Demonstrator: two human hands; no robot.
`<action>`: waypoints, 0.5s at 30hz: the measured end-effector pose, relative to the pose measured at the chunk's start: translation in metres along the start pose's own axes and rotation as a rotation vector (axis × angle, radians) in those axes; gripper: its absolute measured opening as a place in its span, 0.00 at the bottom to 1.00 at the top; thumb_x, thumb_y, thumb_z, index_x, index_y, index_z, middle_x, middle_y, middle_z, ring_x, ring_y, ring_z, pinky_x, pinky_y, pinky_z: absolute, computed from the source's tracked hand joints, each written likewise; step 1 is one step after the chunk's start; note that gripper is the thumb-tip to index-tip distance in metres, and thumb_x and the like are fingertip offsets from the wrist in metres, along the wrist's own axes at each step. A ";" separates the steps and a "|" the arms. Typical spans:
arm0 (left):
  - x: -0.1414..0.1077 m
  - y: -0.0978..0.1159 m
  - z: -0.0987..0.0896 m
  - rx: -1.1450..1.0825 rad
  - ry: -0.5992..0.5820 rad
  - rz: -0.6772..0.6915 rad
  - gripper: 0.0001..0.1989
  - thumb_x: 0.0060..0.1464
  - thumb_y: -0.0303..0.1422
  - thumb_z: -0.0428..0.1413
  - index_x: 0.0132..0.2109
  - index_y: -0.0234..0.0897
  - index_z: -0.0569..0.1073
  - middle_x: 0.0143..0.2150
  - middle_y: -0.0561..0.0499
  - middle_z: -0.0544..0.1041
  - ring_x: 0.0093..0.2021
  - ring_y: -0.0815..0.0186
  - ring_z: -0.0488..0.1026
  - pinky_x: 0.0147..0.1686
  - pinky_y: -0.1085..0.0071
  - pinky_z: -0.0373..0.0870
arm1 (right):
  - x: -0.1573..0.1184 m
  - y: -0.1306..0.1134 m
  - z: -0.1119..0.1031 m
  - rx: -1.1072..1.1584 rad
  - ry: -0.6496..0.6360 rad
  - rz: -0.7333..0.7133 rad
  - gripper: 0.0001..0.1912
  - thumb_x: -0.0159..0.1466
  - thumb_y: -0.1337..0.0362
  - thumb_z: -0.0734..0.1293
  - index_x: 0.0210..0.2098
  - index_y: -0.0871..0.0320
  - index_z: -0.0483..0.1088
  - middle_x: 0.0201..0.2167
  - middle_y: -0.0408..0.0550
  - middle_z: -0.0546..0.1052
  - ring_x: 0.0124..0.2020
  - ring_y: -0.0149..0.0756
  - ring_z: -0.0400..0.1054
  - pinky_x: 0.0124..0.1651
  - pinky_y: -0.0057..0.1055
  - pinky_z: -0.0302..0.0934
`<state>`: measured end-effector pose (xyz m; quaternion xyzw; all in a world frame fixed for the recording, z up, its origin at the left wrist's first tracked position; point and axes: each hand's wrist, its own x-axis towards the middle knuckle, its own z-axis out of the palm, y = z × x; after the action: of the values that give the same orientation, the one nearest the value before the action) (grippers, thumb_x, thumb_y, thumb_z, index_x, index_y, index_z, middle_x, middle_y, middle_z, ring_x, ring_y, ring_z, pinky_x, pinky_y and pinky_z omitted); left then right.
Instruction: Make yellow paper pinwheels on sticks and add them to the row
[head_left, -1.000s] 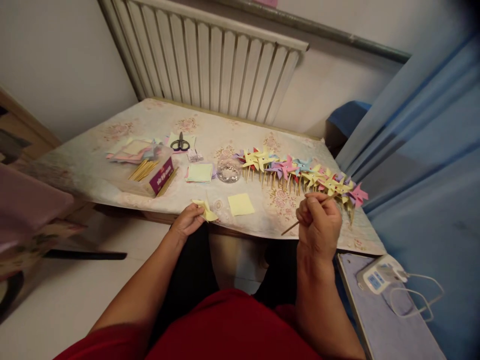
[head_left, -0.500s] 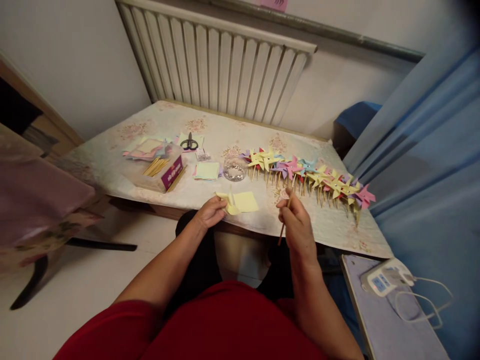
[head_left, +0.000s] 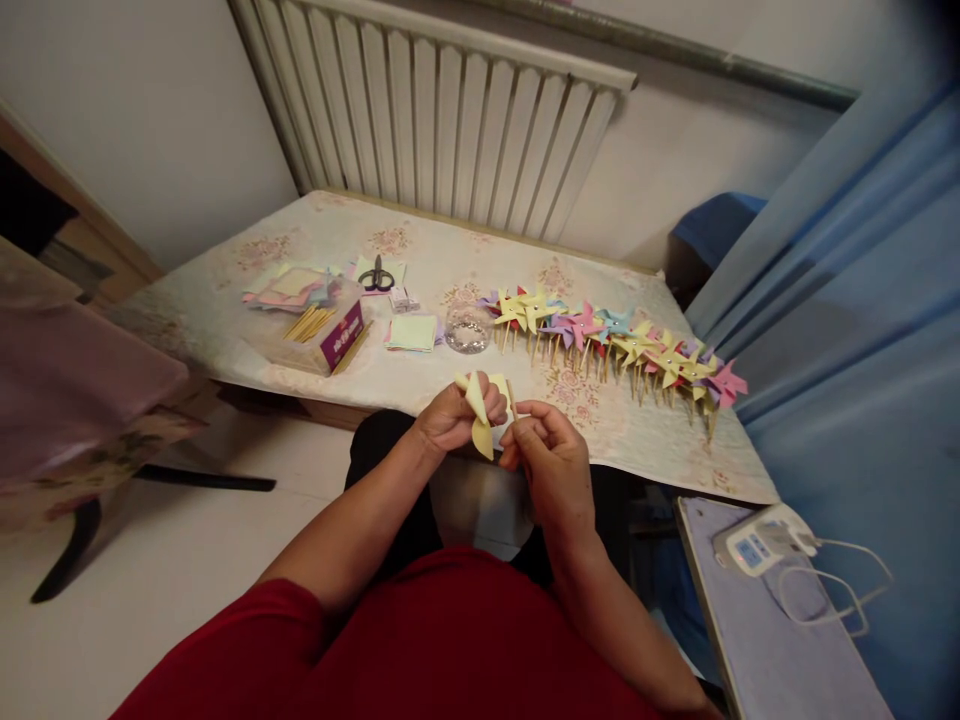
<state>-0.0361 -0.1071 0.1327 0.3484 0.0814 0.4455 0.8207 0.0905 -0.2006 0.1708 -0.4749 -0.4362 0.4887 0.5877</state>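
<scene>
Near the table's front edge, my left hand [head_left: 451, 412] grips a folded yellow paper pinwheel [head_left: 480, 425], its blades turned sideways. Close by on the right, my right hand [head_left: 551, 450] pinches a thin wooden stick [head_left: 511, 398], whose upper end points up beside the left fingers. A yellow paper sheet [head_left: 501, 384] lies on the table, partly hidden behind both hands. Just beyond them stands a round clear container [head_left: 467, 334] of small shiny pieces. A long row of colourful finished pinwheels [head_left: 581, 325] on sticks lies to the right.
On the flowered tablecloth [head_left: 405, 385], a clear box [head_left: 289, 350] holds wooden sticks, beside coloured papers [head_left: 294, 288], a paper stack [head_left: 412, 333] and black scissors [head_left: 376, 274]. A white device [head_left: 765, 540] with a cable rests on a side table [head_left: 780, 650] at the right.
My left hand has lifted the yellow pinwheel and turned it sideways. My right hand has moved left with the stick, close to my left hand. The view has shifted slightly.
</scene>
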 end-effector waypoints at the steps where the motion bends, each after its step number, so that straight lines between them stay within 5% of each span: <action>1: 0.000 0.001 0.003 -0.001 -0.001 -0.005 0.29 0.33 0.38 0.74 0.20 0.36 0.58 0.18 0.57 0.58 0.23 0.72 0.60 0.28 0.71 0.61 | -0.004 -0.002 0.003 0.003 -0.004 -0.003 0.09 0.62 0.59 0.69 0.41 0.54 0.72 0.23 0.37 0.75 0.18 0.27 0.67 0.24 0.24 0.61; 15: -0.008 0.007 0.027 -0.010 -0.010 -0.001 0.28 0.39 0.38 0.68 0.16 0.37 0.54 0.17 0.54 0.53 0.22 0.70 0.56 0.24 0.70 0.56 | -0.026 -0.011 0.022 0.014 -0.068 0.031 0.07 0.63 0.59 0.67 0.40 0.54 0.67 0.22 0.34 0.74 0.15 0.26 0.66 0.20 0.23 0.59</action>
<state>-0.0337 -0.1247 0.1564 0.3465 0.0753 0.4435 0.8231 0.0670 -0.2241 0.1844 -0.4608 -0.4450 0.5165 0.5682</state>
